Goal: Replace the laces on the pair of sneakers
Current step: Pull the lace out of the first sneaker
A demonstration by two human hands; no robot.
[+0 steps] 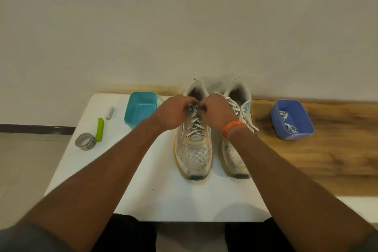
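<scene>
Two worn white sneakers stand side by side on a white board, toes toward me. My left hand [173, 112] and my right hand [217, 114] meet over the top eyelets of the left sneaker [194, 155], fingers curled on its speckled white lace [195, 127]. What the fingertips pinch is partly hidden. The right sneaker [235, 155] sits behind my right wrist, its lace [243, 114] loose and trailing over its right side. An orange band circles my right wrist.
An empty teal tub [141, 108] stands left of the sneakers. A blue tub [291, 119] with rolled white laces sits right on the wooden table [327, 153]. A tape roll [85, 141], green clip [100, 129] and battery [109, 112] lie on the white board [163, 190].
</scene>
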